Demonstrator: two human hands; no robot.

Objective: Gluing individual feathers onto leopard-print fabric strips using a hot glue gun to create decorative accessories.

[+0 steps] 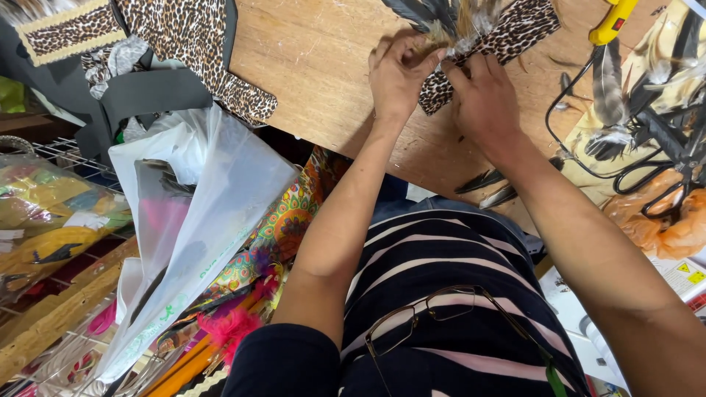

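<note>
Up at the far edge of the wooden table [316, 66], both hands are busy on one small spot. The left hand [397, 73] has its fingers curled together and pinched on the base of a bunch of feathers [441, 18], dark grey and tan, which fan out away from the person. The right hand [482, 99] lies just beside it, fingers pressed down on a strip of leopard-print fabric [507, 37]; whether it grips the strip or only pins it flat, I cannot tell. The strip runs diagonally across the table, and the feather ends sit right on its near end, between the two hands.

As a judgement, the feathers are being fixed to the strip: one cluster is in place at this end, while the rest of the strip shows bare print.

Further out, loose feathers [610, 95] lie to the right among black cords [640, 169], with a yellow tool handle [614, 20] at the top edge. More leopard-print pieces [184, 37] lie at the upper left, above a white plastic bag [198, 213]. A pair of glasses [426, 312] hangs on the striped shirt.
</note>
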